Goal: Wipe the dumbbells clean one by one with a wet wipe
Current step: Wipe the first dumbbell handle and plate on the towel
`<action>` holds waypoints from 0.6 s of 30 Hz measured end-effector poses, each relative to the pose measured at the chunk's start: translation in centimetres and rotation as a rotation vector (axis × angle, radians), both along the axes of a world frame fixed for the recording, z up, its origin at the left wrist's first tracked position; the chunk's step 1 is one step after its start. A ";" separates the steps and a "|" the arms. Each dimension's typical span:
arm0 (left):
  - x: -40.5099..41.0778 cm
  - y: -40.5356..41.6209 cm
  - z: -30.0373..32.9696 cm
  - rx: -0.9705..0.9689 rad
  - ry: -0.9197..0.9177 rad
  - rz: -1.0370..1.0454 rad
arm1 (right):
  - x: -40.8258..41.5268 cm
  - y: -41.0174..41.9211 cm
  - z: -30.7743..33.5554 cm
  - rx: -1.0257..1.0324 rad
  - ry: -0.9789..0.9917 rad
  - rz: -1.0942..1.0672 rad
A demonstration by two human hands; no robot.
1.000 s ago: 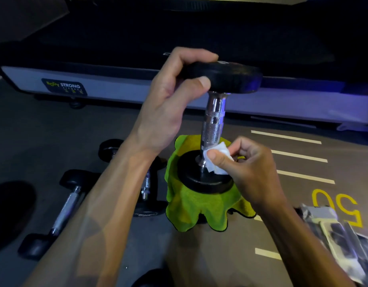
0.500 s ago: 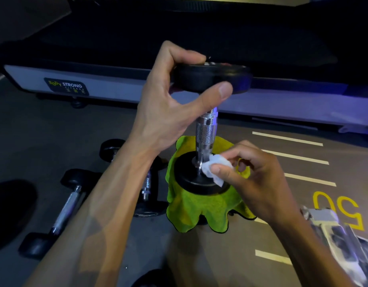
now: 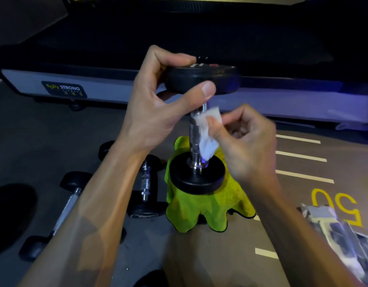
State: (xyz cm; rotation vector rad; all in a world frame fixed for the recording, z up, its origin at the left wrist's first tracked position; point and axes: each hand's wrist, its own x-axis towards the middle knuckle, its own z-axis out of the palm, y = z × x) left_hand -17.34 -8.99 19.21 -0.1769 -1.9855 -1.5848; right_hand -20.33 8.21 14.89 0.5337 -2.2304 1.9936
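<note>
- My left hand (image 3: 156, 112) clamps the upright dumbbell (image 3: 196, 131) by its top plate.
- My right hand (image 3: 244, 141) pinches the wet wipe (image 3: 207, 133) against its vertical handle, just below that grip.

Left hand (image 3: 156, 108) clamps thumb and fingers together up high; right hand (image 3: 247, 141) pinches lower.

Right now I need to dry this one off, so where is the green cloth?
Head view, centre: the green cloth lies on the floor under the upright dumbbell, right of the lying dumbbells.
</note>
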 end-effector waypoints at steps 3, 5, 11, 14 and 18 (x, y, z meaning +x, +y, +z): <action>-0.2 -0.2 -0.2 0.047 0.010 0.010 | 1.9 1.6 -2.8 0.178 -0.061 0.060; -0.1 -0.1 -0.2 0.050 0.008 -0.005 | 2.1 2.3 -3.4 0.251 -0.072 0.051; -0.2 0.1 0.0 0.026 0.011 -0.037 | -0.8 0.1 0.9 -0.004 0.004 0.008; -0.2 -0.2 -0.2 0.017 0.011 -0.035 | -1.4 -0.9 1.3 -0.107 -0.008 0.010; -0.1 -0.6 -0.3 0.048 0.018 -0.012 | 0.5 0.4 -2.4 -0.003 -0.143 0.100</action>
